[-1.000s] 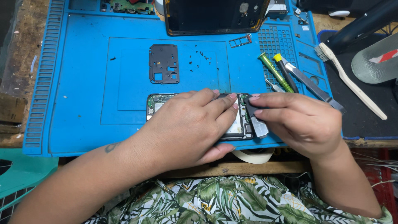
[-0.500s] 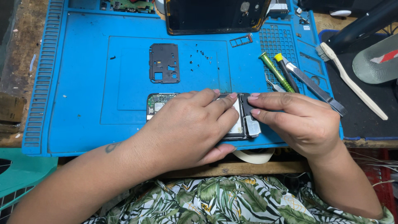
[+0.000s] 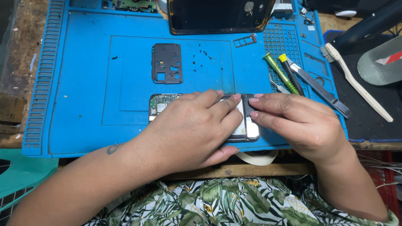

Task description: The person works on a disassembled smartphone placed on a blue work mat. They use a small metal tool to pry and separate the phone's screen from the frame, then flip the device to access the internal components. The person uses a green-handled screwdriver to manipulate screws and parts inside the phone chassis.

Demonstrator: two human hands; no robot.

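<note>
Opened black smartphone (image 3: 247, 127), its green circuit board bared, lies at the near edge of the blue silicone repair mat (image 3: 83, 83). Your left hand (image 3: 192, 129) presses flat over it, fingers extended; your right hand (image 3: 297, 121) pinches its right end with fingertips.

Left hand (image 3: 192, 127) lies palm down, fingers stretched rightward, thumb tucked low; right hand (image 3: 299, 123) lies palm down, fingers pointing left; fingertips of both hands nearly meet; forearms angle inward from below.
</note>
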